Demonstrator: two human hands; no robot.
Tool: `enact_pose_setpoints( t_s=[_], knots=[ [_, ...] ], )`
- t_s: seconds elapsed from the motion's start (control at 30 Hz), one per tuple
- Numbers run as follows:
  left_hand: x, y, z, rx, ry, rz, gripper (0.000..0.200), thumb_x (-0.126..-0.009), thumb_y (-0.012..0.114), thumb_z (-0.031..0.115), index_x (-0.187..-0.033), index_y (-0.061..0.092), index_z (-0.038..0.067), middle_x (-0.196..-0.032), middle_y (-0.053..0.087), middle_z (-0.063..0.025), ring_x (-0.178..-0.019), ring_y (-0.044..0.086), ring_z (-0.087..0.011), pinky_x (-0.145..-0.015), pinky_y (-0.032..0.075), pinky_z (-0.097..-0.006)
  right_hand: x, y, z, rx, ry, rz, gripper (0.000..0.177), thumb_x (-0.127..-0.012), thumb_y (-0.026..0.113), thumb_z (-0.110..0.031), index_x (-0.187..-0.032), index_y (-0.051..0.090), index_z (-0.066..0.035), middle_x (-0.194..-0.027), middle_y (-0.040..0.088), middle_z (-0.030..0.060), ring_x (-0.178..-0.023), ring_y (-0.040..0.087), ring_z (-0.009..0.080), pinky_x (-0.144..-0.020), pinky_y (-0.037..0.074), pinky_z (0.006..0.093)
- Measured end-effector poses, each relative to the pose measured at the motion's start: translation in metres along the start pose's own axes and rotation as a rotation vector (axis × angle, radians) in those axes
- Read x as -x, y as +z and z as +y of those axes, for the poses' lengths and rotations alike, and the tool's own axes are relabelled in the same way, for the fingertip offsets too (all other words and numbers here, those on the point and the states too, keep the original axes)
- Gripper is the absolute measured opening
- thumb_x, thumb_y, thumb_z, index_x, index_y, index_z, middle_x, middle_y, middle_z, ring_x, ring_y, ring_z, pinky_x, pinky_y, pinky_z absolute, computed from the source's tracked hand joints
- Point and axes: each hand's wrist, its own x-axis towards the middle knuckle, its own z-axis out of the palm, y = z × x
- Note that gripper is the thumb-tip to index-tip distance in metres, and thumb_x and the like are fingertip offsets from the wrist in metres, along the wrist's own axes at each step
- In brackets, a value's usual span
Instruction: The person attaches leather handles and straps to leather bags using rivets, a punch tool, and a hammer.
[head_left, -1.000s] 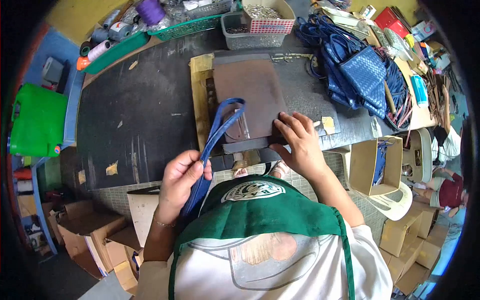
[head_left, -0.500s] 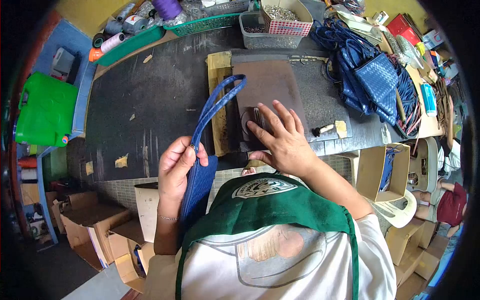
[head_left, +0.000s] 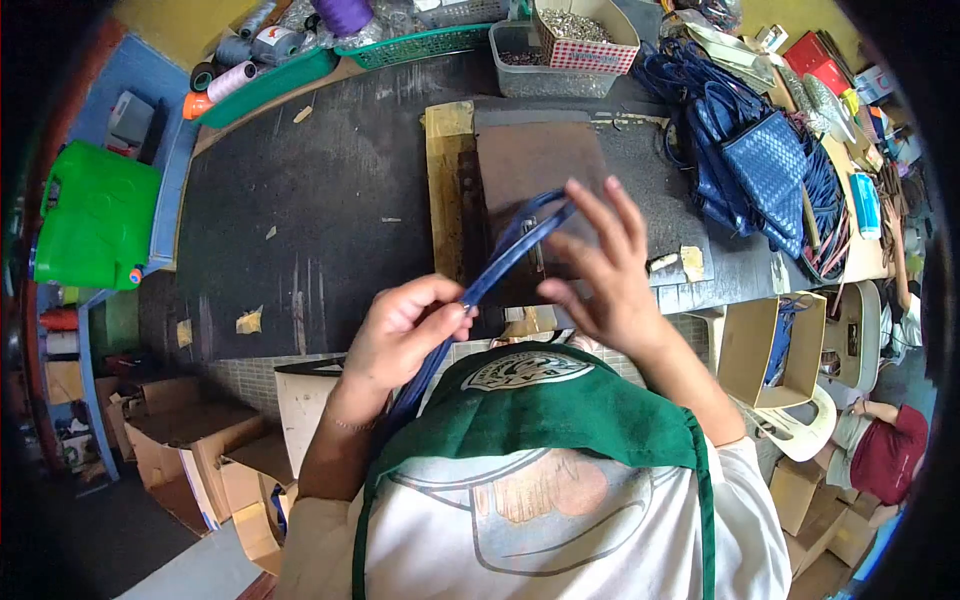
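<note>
My left hand (head_left: 412, 330) is closed in a pinch on a blue wrist strap (head_left: 505, 258), near the end where it joins a blue pouch (head_left: 408, 408). Little of that pouch shows, edge-on between my wrist and the apron. The strap's loop slants up to the right across a brown board (head_left: 540, 150). My right hand (head_left: 622, 290) is raised over the board's right side, fingers stretched and apart, with the loop's far end right at its fingertips. A small metal piece on the board is partly hidden behind the strap.
Blue woven pouches (head_left: 765, 165) and straps are heaped at the table's right. Along the back stand a green basket (head_left: 270, 85) of thread spools and a plastic tub (head_left: 555, 82) of small metal parts. Cardboard boxes (head_left: 185, 420) stand on the floor; a person is at far right.
My right hand has lifted off the brown board and risen to the strap's loop. My left hand has moved right, tilting the strap over the board and drawing the pouch edge-on.
</note>
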Motion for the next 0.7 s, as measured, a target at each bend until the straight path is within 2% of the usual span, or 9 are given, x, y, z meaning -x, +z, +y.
enact_pose_setpoints(
  t_s=[0.07, 0.13, 0.27, 0.4, 0.43, 0.47, 0.53, 0.57, 0.7],
  knots=[
    [-0.013, 0.001, 0.009, -0.095, 0.000, -0.040, 0.015, -0.082, 0.052, 0.014, -0.083, 0.055, -0.001, -0.069, 0.054, -0.0010, -0.063, 0.050, -0.0054, -0.059, 0.041, -0.0186, -0.016, -0.012, 0.006, -0.122, -0.031, 0.064, 0.038, -0.068, 0.062, -0.034, -0.096, 0.055, -0.011, -0.127, 0.033, 0.0109, -0.121, 0.019, 0.0368, -0.093, 0.017, 0.0563],
    [-0.024, 0.000, 0.017, -0.099, -0.013, -0.125, 0.019, -0.081, 0.054, 0.018, -0.082, 0.054, -0.001, -0.072, 0.052, -0.0022, -0.066, 0.049, -0.0071, -0.062, 0.040, -0.0200, -0.027, -0.023, 0.008, -0.245, -0.137, -0.190, 0.035, -0.067, 0.063, -0.031, -0.096, 0.054, -0.013, -0.127, 0.035, 0.0075, -0.122, 0.020, 0.0355, -0.092, 0.016, 0.0582],
    [-0.034, -0.004, 0.029, -0.325, -0.035, -0.168, 0.018, -0.078, 0.058, 0.016, -0.081, 0.056, -0.002, -0.069, 0.054, -0.0015, -0.065, 0.050, -0.0060, -0.059, 0.041, -0.0199, -0.032, -0.055, 0.012, -0.012, -0.161, -0.057, 0.032, -0.064, 0.065, -0.033, -0.083, 0.052, -0.011, -0.122, 0.041, 0.0088, -0.120, 0.024, 0.0368, -0.094, 0.014, 0.0543],
    [-0.039, 0.005, 0.026, -0.404, 0.035, -0.202, 0.018, -0.077, 0.058, 0.016, -0.080, 0.056, -0.002, -0.071, 0.055, -0.0043, -0.067, 0.051, -0.0102, -0.061, 0.042, -0.0228, -0.027, -0.042, -0.009, -0.137, -0.192, -0.222, 0.034, -0.066, 0.064, -0.029, -0.094, 0.055, -0.013, -0.108, 0.052, 0.0033, -0.120, 0.028, 0.0283, -0.095, 0.013, 0.0552],
    [-0.039, 0.007, 0.028, -0.445, 0.066, -0.220, 0.018, -0.077, 0.058, 0.016, -0.081, 0.056, -0.002, -0.073, 0.056, -0.0060, -0.068, 0.052, -0.0124, -0.062, 0.042, -0.0240, -0.024, -0.032, -0.010, -0.285, -0.147, -0.216, 0.033, -0.068, 0.063, -0.027, -0.098, 0.056, -0.013, -0.093, 0.058, 0.0018, -0.109, 0.043, 0.0233, -0.094, 0.015, 0.0561],
    [-0.038, 0.008, 0.030, -0.484, 0.097, -0.235, 0.018, -0.076, 0.058, 0.016, -0.081, 0.056, -0.002, -0.074, 0.056, -0.0076, -0.069, 0.053, -0.0146, -0.063, 0.042, -0.0252, -0.023, -0.029, -0.008, -0.285, -0.144, -0.214, 0.033, -0.068, 0.063, -0.027, -0.098, 0.056, -0.013, -0.093, 0.058, 0.0018, -0.109, 0.043, 0.0233, -0.094, 0.015, 0.0561],
    [-0.037, 0.008, 0.032, -0.545, 0.092, -0.224, 0.018, -0.076, 0.058, 0.016, -0.083, 0.057, -0.001, -0.074, 0.056, -0.0083, -0.069, 0.054, -0.0159, -0.063, 0.042, -0.0253, -0.023, -0.025, 0.002, -0.554, 0.121, -0.514, 0.026, -0.071, 0.062, -0.024, -0.092, 0.058, -0.010, -0.082, 0.060, 0.0036, -0.089, 0.054, 0.0235, -0.090, 0.026, 0.0507],
    [-0.037, 0.008, 0.030, -0.544, 0.061, -0.205, 0.019, -0.076, 0.059, 0.016, -0.083, 0.057, -0.001, -0.075, 0.056, -0.0083, -0.069, 0.054, -0.0160, -0.063, 0.042, -0.0257, -0.020, -0.016, 0.008, -0.577, -0.031, -0.324, 0.019, -0.071, 0.061, -0.019, -0.085, 0.059, -0.006, -0.074, 0.059, 0.0073, -0.069, 0.056, 0.0257, -0.075, 0.040, 0.0405],
    [-0.036, 0.004, 0.019, -0.494, 0.066, -0.156, 0.019, -0.072, 0.062, 0.016, -0.081, 0.056, 0.000, -0.073, 0.055, -0.0083, -0.068, 0.054, -0.0174, -0.063, 0.043, -0.0280, -0.022, -0.014, 0.009, -0.502, -0.034, -0.254, 0.015, -0.070, 0.061, -0.014, -0.080, 0.059, -0.002, -0.065, 0.054, 0.0118, -0.061, 0.054, 0.0277, -0.054, 0.042, 0.0344]
  ],
)
